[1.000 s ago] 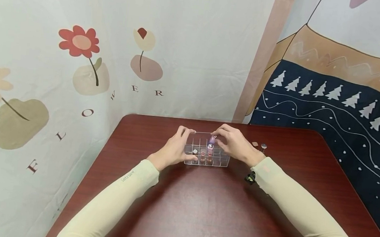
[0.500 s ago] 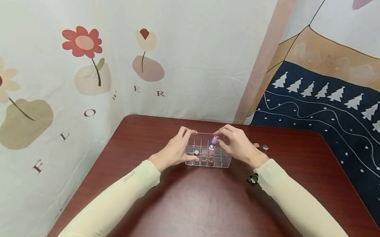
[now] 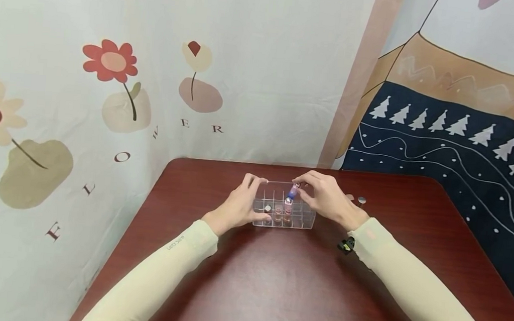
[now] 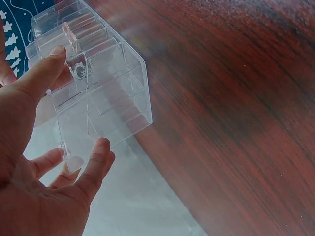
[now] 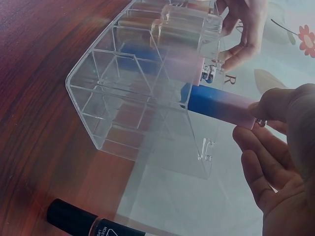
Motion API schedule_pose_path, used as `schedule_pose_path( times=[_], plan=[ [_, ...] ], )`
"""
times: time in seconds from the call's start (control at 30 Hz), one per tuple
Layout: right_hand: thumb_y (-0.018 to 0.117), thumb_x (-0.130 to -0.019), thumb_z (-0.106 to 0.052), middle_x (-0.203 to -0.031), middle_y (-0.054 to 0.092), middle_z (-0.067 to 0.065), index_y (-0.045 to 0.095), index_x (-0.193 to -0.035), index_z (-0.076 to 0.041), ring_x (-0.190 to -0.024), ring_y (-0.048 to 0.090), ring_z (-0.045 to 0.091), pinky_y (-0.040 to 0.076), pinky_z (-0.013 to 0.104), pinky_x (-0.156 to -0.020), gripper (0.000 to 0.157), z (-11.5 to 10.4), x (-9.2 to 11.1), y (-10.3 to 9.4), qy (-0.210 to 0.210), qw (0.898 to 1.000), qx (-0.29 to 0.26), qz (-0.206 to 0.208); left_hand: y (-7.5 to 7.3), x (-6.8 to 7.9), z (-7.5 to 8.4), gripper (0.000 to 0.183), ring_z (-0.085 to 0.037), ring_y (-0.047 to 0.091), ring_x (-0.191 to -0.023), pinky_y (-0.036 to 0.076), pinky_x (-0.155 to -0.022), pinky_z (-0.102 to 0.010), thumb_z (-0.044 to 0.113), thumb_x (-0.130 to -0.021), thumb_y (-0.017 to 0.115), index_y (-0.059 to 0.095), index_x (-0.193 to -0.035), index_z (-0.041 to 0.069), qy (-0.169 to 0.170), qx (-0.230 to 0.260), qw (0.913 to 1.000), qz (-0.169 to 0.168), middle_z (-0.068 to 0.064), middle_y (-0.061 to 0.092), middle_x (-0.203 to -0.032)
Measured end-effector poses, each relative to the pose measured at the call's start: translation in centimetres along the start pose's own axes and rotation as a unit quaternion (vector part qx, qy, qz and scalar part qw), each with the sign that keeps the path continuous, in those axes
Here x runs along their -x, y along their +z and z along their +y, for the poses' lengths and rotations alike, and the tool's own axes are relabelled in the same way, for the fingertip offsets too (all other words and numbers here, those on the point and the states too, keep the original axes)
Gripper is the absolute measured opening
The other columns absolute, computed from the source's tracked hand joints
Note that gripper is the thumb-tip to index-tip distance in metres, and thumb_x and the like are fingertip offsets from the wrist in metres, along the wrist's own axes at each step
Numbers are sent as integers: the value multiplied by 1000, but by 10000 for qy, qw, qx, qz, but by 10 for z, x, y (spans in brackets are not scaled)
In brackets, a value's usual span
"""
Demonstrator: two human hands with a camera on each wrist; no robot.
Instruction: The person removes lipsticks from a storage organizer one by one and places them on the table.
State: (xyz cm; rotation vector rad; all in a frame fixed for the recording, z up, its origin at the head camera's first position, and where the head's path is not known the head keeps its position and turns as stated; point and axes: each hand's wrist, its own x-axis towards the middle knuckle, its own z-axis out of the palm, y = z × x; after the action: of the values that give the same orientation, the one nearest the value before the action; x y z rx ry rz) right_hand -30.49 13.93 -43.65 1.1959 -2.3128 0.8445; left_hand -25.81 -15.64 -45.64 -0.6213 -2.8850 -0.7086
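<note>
A clear divided lipstick organizer stands on the table. My left hand grips its left end, thumb across the front and fingers at the back edge; the left wrist view shows the thumb over the compartments. Between thumb and fingers, my right hand pinches a blue-to-pink lipstick tube by its pink end, which carries a small metal charm. Its blue end tilts down at the compartment openings. Right beside it, a matching tube sits in a compartment. Other small tubes stand in the left compartments.
A black lipstick lies on the table to the right of the organizer. Beyond the right wrist is a small silver-topped item. The dark red wooden table meets a patterned curtain at the back.
The tube in my right hand has shifted slightly right and tilted, so the matching tube below it now shows separately. My left hand keeps its grip on the organizer.
</note>
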Motion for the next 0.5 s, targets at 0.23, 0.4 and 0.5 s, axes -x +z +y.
schedule_pose_path(
  times=[0.23,0.4,0.5],
  plan=[
    [90,-94,5,-117,86,15,85,-123,-2,-97,83,32,68,49,-82,30,-2,2,-5,-82,9998,43,172,2,2,1,104,-39,75,-115,66,-108,-55,38,-87,106,47,-167,9,97,44,9999,-2,-18,48,-155],
    [91,-95,3,-120,86,14,85,-124,-4,-95,82,31,69,47,-80,31,-7,0,-11,-69,9997,39,216,0,1,0,104,-37,74,-111,66,-106,-54,36,-87,106,47,-167,9,69,4,10000,-20,-19,48,-155],
    [92,-95,1,-121,85,12,85,-126,-6,-94,78,25,70,45,-80,32,-10,1,-14,66,9997,100,191,-1,0,-1,104,-38,74,-112,66,-107,-54,37,-87,107,47,-168,9,53,-61,10000,-19,-19,48,-156]
  ],
)
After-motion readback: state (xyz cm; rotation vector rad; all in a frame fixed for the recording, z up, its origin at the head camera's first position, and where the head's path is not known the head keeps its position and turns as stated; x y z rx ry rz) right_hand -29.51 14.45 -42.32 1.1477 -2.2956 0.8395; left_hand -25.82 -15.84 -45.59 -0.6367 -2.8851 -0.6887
